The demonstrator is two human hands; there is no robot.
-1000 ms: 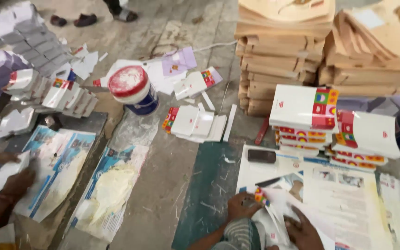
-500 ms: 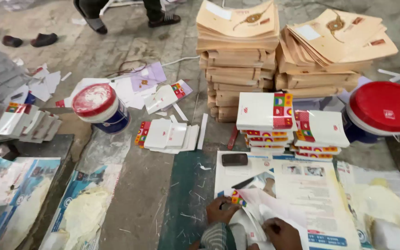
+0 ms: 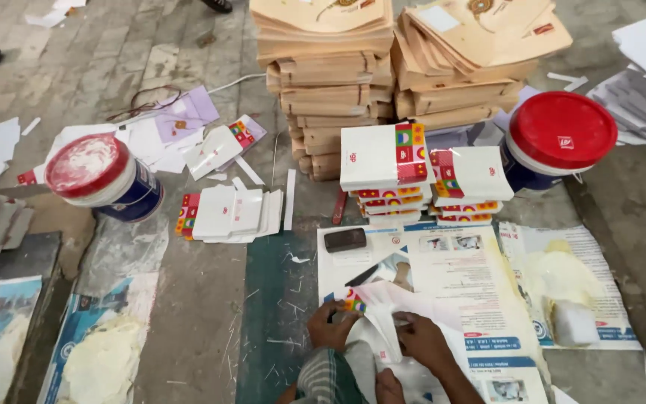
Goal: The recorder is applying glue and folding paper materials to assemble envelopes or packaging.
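Carton blank (image 3: 386, 318), white with a coloured printed edge, is held at the lower centre of the frame, over printed sheets (image 3: 457, 277) spread on the floor (image 3: 188, 299). It is gripped by both hands: the left hand (image 3: 332, 325) is closed on its left edge, the right hand (image 3: 422, 342) is pinched with curled fingers on a folded flap. The blank is part-folded, not yet a closed box.

Done, as judged from the layout: two short stacks of finished boxes (image 3: 420, 176) just above the sheets, at centre.

Left, as judged: a loose pile of flat blanks (image 3: 229, 213) at centre left, more scattered at upper left.

Also present: tall stacks of brown cartons (image 3: 405, 67) at top centre; two red-lidded tubs, one at left (image 3: 102, 176), one at right (image 3: 555, 138); a dark phone-like block (image 3: 345, 239) on the sheets; a pale paste smear (image 3: 562, 273) on a sheet at right, another (image 3: 106, 359) at lower left.
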